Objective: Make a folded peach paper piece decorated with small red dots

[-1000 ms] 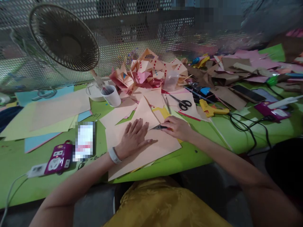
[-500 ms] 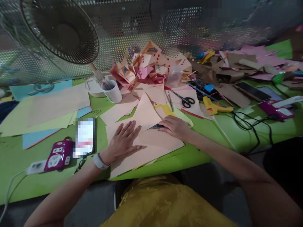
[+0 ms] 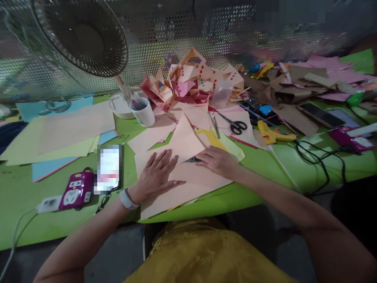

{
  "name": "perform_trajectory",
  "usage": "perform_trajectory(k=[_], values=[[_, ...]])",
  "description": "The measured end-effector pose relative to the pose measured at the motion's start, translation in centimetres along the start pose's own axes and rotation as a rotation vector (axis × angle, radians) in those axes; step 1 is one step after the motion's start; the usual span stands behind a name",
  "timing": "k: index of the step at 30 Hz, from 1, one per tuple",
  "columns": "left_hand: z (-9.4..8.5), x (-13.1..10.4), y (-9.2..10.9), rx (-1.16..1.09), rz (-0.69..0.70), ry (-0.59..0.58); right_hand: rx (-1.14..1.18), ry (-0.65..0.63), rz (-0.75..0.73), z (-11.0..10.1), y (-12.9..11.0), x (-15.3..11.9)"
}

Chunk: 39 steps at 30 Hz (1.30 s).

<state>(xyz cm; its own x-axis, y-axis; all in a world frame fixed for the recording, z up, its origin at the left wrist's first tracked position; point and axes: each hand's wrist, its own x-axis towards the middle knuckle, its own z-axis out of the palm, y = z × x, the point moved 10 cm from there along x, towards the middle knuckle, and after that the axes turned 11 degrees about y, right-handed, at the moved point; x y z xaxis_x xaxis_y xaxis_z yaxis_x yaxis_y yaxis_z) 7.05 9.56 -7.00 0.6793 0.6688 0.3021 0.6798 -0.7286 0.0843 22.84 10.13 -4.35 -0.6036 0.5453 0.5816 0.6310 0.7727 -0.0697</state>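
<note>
Pressing the peach sheet (image 3: pixel 188 188) down by the desk's (image 3: pixel 229 204) front edge, our left hand (image 3: pixel 156 173) is spread flat and grips nothing. Our right hand (image 3: pixel 216 160) is closed around a dark-bladed tool (image 3: pixel 193 159), mostly hidden by the fingers, its blade on the paper. Step looks like cutting; can't tell whether the blade is moving. Next move would call for a steady sheet and left fingertips clear of the blade. Black-handled scissors (image 3: pixel 238 126) and yellow glue gun (image 3: pixel 273 136) lie beyond, unheld.
</note>
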Motion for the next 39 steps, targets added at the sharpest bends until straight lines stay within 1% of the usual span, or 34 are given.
perform_trajectory(k=[6, 11, 17, 22, 25, 30, 33, 36, 39], values=[[0.1, -0.1, -0.1, 0.011, -0.013, -0.015, -0.033, 0.007, -0.048, -0.1, -1.0, 0.0], [0.0, -0.1, -0.1, -0.005, -0.020, 0.008, -0.054, -0.005, -0.076, 0.2, -1.8, 0.7], [0.1, -0.2, -0.2, 0.013, -0.022, 0.003, -0.021, -0.045, -0.059, 0.4, -2.3, 0.8], [0.0, -0.1, -0.2, 0.020, -0.024, 0.000, 0.044, -0.084, -0.015, 0.4, -1.9, 0.4], [0.0, -0.1, -0.2, 0.016, -0.023, 0.002, 0.063, -0.078, -0.016, -0.4, -1.6, -0.4], [0.1, -0.1, -0.1, -0.006, -0.026, 0.007, -0.063, -0.047, 0.157, -1.7, 1.1, -2.1], [0.1, -0.1, -0.2, -0.022, -0.025, -0.018, -0.035, -0.063, 0.192, -1.6, 1.7, -2.4], [-0.1, 0.0, -1.0, -0.082, -0.006, -0.063, 0.014, -0.099, 0.222, -1.2, 2.0, -2.2], [-1.0, 0.5, -3.2, -0.126, -0.027, -0.037, 0.048, -0.101, 0.242, -1.1, 2.0, -1.8]])
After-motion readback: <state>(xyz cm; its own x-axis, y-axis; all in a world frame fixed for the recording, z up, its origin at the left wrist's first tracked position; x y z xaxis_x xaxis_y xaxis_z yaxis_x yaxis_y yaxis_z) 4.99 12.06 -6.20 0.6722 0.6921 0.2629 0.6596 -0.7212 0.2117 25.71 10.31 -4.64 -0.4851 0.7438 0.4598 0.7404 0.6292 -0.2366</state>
